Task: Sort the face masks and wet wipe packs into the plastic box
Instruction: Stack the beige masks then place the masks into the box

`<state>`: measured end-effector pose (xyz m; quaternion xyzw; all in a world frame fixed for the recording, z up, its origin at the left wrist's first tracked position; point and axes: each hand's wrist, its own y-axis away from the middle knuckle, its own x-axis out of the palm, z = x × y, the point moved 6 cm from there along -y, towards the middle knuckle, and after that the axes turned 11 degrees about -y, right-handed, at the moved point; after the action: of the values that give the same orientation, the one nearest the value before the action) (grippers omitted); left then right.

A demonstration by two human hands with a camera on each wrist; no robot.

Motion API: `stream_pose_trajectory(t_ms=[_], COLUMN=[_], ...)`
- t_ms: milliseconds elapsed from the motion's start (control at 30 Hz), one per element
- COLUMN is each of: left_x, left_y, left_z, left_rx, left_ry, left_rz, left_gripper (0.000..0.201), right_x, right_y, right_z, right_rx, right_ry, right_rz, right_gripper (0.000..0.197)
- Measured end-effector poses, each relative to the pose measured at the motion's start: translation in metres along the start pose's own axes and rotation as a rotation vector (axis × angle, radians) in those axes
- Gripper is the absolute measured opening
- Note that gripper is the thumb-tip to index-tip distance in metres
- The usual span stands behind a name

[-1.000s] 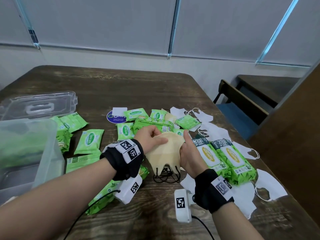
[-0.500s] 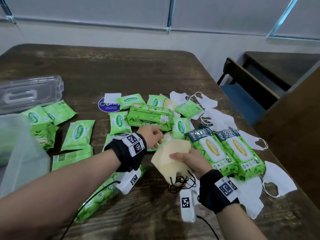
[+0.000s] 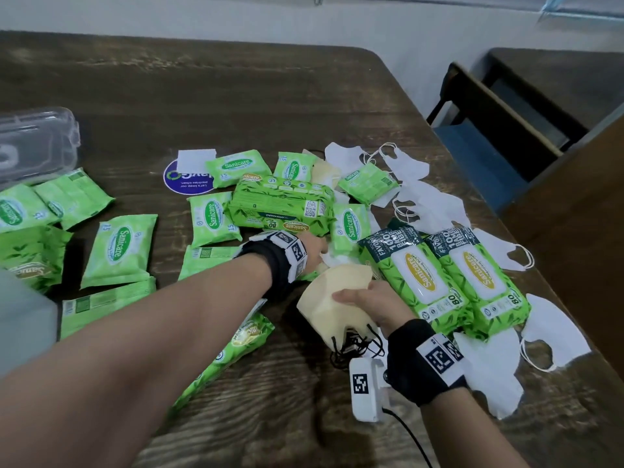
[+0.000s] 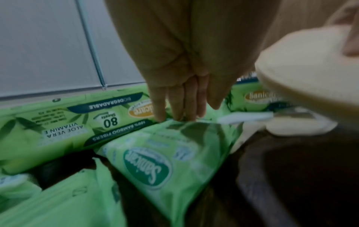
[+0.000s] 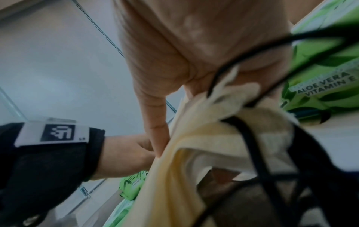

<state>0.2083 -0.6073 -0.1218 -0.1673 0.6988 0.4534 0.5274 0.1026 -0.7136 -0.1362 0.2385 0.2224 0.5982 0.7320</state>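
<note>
While right hand [image 3: 366, 304] grips beige masks [image 3: 332, 307], left hand [image 3: 315, 249] reaches packs [image 3: 349, 228].

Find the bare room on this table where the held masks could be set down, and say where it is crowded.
Bare wood lies on the far side of the table, beyond the round sticker and the clear lid. A smaller patch lies near, between the forearms. It is crowded round both hands, among the wipe packs and white masks.
</note>
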Motion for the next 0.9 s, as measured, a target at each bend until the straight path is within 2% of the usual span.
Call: stream_pose_trajectory(t_ms=[100, 167, 300, 400, 433, 567, 633, 733, 800, 900], left_x=[0.005, 0.003, 0.010, 0.015, 0.017, 0.025, 0.024, 0.015, 0.009, -0.003], left_y=[-0.013, -0.020, -0.030, -0.031, -0.034, -0.037, -0.037, -0.024, -0.014, 0.003], left_z=[0.003, 0.009, 0.021, 0.017, 0.015, 0.008, 0.004, 0.003, 0.012, 0.035], left_rx=[-0.059, -0.122, -0.201, -0.244, -0.253, -0.235, -0.204, -0.178, -0.191, -0.230], left_ry=[-0.186, -0.238, -0.247, -0.251, -0.246, -0.165, -0.037, 0.083, 0.163, 0.459], left_rz=[0.053, 0.037, 0.067, 0.098, 0.119, 0.282, 0.222, 0.076, 0.041, -0.023], left_gripper=[0.033, 0.028, 0.027, 0.046, 0.047, 0.019, 0.019, 0.038, 0.034, 0.029], right_x=[-0.005, -0.007, -0.012, -0.015, -0.016, -0.019, -0.019, -0.020, -0.020, -0.017], right_y=[-0.002, -0.001, -0.003, -0.005, -0.005, -0.005, -0.004, -0.003, -0.001, 0.002], right_z=[0.001, 0.002, 0.000, -0.004, -0.005, -0.006, -0.005, -0.004, -0.003, 0.001], right_rx=[-0.006, -0.018, -0.012, -0.002, -0.002, 0.005, 0.008, 0.008, 0.002, -0.012], right_ry=[-0.005, -0.029, -0.043, -0.039, -0.046, -0.064, -0.063, -0.066, -0.075, -0.070], right_rz=[0.004, 0.011, 0.004, 0.006, 0.010, 0.010, 0.008, -0.003, -0.010, -0.007], right_gripper=[0.024, 0.013, 0.011, 0.010, 0.010, 0.010, 0.010, 0.011, 0.020, 0.029])
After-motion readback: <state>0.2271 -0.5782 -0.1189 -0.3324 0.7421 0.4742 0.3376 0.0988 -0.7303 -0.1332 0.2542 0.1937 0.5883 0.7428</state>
